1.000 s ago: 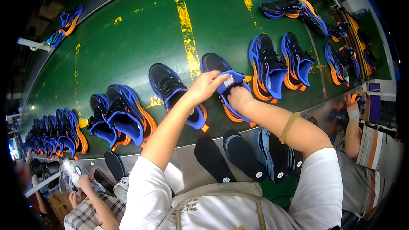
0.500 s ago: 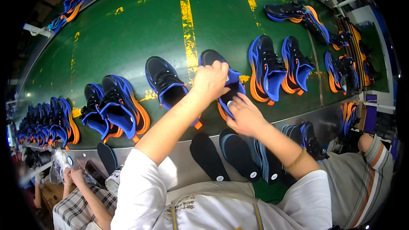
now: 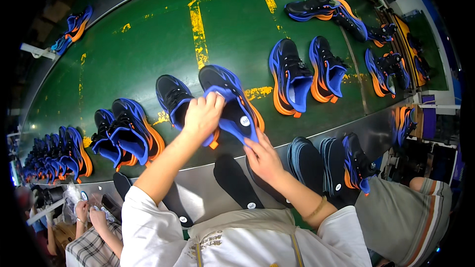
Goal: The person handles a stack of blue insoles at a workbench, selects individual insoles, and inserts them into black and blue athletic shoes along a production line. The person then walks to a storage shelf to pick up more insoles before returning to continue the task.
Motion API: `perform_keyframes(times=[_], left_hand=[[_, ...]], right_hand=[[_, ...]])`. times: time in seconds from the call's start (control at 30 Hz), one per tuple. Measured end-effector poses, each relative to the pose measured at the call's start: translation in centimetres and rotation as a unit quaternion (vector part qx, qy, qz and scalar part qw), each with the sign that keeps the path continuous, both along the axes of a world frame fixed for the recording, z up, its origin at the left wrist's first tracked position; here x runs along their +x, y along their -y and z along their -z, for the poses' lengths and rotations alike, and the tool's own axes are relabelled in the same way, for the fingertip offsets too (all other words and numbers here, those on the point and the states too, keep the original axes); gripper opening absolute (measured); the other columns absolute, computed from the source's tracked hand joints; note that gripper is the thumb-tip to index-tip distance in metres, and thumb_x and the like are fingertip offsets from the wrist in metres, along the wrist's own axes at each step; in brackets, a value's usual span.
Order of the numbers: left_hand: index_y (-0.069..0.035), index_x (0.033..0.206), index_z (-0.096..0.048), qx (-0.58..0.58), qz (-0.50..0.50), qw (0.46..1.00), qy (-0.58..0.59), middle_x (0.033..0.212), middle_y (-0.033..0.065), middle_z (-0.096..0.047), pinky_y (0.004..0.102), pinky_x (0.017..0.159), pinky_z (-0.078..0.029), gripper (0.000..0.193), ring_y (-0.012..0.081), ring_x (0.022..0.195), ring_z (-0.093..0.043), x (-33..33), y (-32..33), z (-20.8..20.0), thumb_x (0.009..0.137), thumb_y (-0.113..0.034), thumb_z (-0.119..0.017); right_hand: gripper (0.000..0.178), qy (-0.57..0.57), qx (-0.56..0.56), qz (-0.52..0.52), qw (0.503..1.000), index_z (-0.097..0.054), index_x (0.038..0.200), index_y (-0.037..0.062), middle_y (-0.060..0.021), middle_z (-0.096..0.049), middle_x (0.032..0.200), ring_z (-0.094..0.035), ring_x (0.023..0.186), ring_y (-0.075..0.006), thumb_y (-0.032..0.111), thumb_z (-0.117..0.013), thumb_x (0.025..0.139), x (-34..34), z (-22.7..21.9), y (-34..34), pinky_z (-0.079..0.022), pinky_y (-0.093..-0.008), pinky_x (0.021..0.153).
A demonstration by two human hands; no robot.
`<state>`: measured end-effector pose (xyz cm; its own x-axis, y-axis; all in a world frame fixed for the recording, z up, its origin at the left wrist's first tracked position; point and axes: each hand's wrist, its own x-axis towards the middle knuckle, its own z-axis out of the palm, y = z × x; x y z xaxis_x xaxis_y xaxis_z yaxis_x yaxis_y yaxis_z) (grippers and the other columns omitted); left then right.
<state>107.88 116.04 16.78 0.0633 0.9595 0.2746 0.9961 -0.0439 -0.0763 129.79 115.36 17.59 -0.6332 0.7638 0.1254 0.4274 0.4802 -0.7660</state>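
A black, blue and orange sneaker rests tilted on the green belt before me. My left hand is closed on its tongue, pulling the opening wide. At the heel, my right hand pinches the blue collar between thumb and fingers. Inside the shoe lies a dark insole with a round white label near the heel; its front part is hidden within the upper. A matching sneaker stands just to the left, partly covered by my left hand. Below my hands, a loose black insole lies on the metal ledge.
Paired sneakers stand to the right, with several more lined up at far left. Stacked insoles and a sneaker sit along the metal ledge. Another person's hands work at lower left; a seated person is at right.
My right hand has moved from the shoe's opening back to its heel collar. The sneaker has turned and opened wider, showing the insole's label inside. The whole view has shifted slightly.
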Motion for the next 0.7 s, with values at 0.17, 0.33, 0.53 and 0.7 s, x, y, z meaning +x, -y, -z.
perform_keyframes(times=[0.17,0.33,0.53,0.7], left_hand=[[-0.007,0.093,-0.052,-0.168,0.016,0.985,0.034,0.087,0.0092,-0.055,0.0370,0.062,-0.048,0.018,0.0252,0.076,-0.061,-1.6,-3.8,-2.4,0.076,-0.012,-0.051],[-0.003,0.077,-0.056,-0.053,-0.118,0.747,0.652,0.067,0.0035,-0.054,0.0263,0.049,-0.037,0.017,0.0104,0.055,-0.046,-4.3,-3.5,-4.0,0.082,-0.017,-0.047],[-0.012,0.057,-0.043,0.119,-0.090,0.241,0.959,0.066,0.0054,-0.052,0.0240,0.037,-0.023,0.016,0.0118,0.039,-0.030,-1.2,-4.7,-8.5,0.072,-0.014,-0.050],[-0.010,0.076,-0.046,-0.020,-0.063,0.493,0.867,0.056,-0.0018,-0.040,0.0238,0.040,-0.027,0.019,0.0098,0.044,-0.033,6.3,-10.2,-7.3,0.077,-0.022,-0.060]], right_hand=[[0.024,-0.005,-0.136,0.022,0.991,-0.058,0.102,-0.0002,-0.0240,-0.047,0.118,-0.048,0.102,-0.0407,0.011,-0.056,0.081,-1.0,-1.4,-3.2,-0.041,-0.0415,0.086],[0.037,0.063,0.039,0.000,0.997,-0.050,0.115,0.0040,-0.0223,-0.042,0.123,-0.044,0.108,-0.0391,0.016,-0.057,0.081,4.4,-4.1,0.5,-0.036,-0.0434,0.093],[0.047,0.309,-0.123,0.023,0.943,-0.048,0.115,0.0036,-0.0264,-0.041,0.122,-0.040,0.113,-0.0431,0.027,-0.064,0.077,14.8,-2.8,8.5,-0.033,-0.0465,0.096],[0.046,0.254,-0.055,0.032,0.965,-0.048,0.104,0.0013,-0.0271,-0.035,0.128,-0.037,0.115,-0.0418,0.027,-0.069,0.073,16.7,-1.7,9.6,-0.032,-0.0462,0.097]])
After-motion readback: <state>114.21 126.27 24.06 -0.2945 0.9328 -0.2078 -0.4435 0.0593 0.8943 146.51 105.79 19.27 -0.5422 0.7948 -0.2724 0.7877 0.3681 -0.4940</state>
